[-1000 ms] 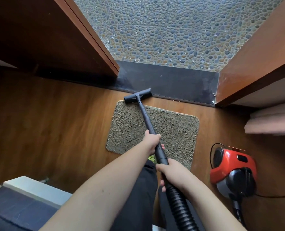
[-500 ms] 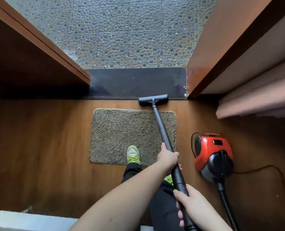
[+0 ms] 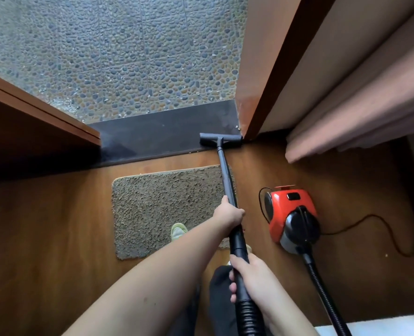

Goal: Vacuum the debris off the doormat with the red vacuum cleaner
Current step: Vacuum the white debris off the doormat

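Trouble looks likeliest at the dark T-shaped floor nozzle (image 3: 221, 139), which sits on the black threshold strip (image 3: 152, 137) beyond the shaggy grey-brown rectangular doormat (image 3: 167, 209), its right end touching the reddish wooden door frame (image 3: 247, 117); a further push could jam or scrape it there, and the mat gets no suction meanwhile. The left hand (image 3: 230, 212) wraps the black rigid wand (image 3: 227, 183) midway; the right hand (image 3: 247, 275) grips it just above the ribbed hose (image 3: 249, 316). The round red-and-black canister vacuum cleaner (image 3: 293, 219) stands on the wooden floor right of the mat, its thin cord (image 3: 370, 219) looping where a foot could snag. Debris on the pile is too fine to make out; a green shoe (image 3: 178, 232) and forearm cover the mat's near edge.
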A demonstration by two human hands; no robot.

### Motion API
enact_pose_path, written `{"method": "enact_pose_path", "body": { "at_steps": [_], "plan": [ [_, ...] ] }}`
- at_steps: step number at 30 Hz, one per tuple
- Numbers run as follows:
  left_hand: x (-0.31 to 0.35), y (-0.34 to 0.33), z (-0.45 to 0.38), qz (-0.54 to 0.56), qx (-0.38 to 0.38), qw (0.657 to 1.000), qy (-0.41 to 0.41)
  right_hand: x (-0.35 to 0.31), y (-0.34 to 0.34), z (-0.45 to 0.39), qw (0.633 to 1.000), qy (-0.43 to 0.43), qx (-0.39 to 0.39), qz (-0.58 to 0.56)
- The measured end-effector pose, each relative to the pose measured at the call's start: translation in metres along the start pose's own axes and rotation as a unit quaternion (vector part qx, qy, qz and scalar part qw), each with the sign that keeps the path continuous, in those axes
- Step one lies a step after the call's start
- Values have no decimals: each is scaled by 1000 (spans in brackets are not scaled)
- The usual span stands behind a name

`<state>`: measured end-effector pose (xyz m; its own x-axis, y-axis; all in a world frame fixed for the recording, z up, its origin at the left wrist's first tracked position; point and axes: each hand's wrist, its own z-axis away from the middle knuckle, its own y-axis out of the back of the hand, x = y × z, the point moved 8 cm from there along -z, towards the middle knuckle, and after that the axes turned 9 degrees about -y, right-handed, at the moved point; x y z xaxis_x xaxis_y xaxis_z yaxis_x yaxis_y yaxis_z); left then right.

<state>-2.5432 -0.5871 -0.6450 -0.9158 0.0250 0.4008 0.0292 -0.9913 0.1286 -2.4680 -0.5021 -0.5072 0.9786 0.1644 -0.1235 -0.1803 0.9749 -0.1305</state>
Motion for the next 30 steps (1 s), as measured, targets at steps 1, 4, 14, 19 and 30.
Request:
{"method": "enact_pose_path", "body": {
  "at_steps": [1,4,14,19,30],
  "plan": [
    [2,2,-3,-7,1,1000,2,-2,-2,-2,1000,1,-3,-9],
    [-7,0,-30,-28,2,1000,-1,-7,-6,-5,1000,2,-5,-14],
    [-9,11,0,42,9,999,-1,-1,-11,7,998,-17,-27,46],
    [-47,28,19,66,48,997,11,25,-16,10,992,-16,-5,122],
    [-16,29,20,-71,7,997,-30,34,-31,0,1000,3,-6,-19]
  ]
}}
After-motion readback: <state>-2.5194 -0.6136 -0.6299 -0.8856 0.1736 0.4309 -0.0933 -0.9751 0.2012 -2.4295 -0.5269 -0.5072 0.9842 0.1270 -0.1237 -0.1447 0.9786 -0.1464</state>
